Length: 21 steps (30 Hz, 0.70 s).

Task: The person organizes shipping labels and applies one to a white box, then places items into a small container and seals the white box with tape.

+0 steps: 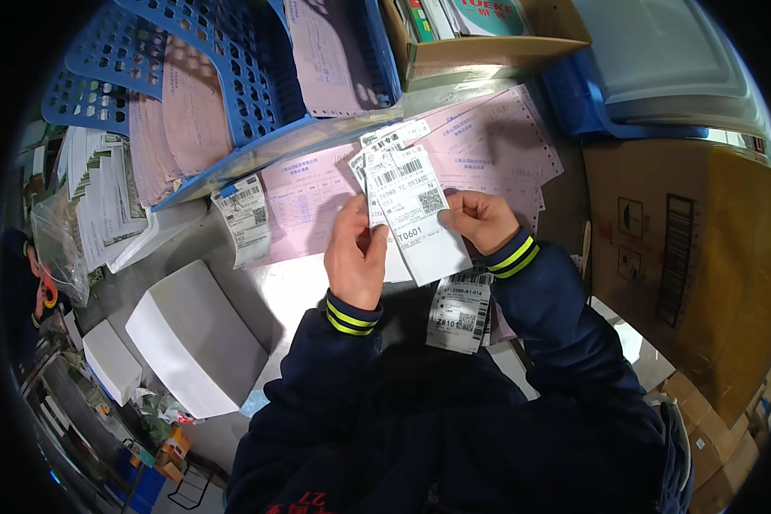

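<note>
The printed shipping labels [433,248] at the centre of the frame look light, thin and bendy, apt to crease or slide over one another, so their side edges seem the best hold. The left hand [353,257] pinches the left edge between thumb and curled fingers; the right hand [481,221] pinches the right edge, wrist angled inward. Beyond lie pink perforated forms [300,201], upper middle.

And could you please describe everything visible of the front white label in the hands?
The front white label is a paper-like rectangle with black print, an upper barcode, a square code at right and a blank lower end. Its top leans left. It overlaps other labels; the right hand pinches its right edge, the left hand is at its left.
</note>
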Motion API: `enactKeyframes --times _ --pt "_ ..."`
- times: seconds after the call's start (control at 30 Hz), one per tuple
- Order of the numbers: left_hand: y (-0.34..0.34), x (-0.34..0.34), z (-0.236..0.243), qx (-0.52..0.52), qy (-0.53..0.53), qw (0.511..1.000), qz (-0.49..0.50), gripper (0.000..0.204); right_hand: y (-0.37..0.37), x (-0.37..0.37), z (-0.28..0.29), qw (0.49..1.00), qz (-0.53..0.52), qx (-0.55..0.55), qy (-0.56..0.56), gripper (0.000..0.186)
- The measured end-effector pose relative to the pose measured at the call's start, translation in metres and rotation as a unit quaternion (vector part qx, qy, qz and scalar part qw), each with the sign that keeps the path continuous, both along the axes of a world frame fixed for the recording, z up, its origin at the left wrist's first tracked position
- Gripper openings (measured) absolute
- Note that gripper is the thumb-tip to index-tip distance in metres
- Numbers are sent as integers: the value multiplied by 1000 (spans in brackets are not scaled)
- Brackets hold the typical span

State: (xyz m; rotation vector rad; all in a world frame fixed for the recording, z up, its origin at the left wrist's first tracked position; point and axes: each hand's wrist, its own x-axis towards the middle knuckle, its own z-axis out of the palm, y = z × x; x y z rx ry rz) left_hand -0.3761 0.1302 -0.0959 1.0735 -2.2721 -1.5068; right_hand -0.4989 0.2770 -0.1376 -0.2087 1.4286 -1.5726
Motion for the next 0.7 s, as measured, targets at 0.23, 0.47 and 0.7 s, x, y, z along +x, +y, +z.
enactKeyframes --times 0.23,0.47,0.7 --pt "0 7 6 204 -36 978 17 20 1 -1 -2 1000 2 2 -13 9" --pt "2 -4 1 239 4 971 2 23 1 -3 3 998 -5 -10 -64 11" --pt "1 -10 -16 255 16 967 28 13 -9 -13 3 997 55 37 -42 7"
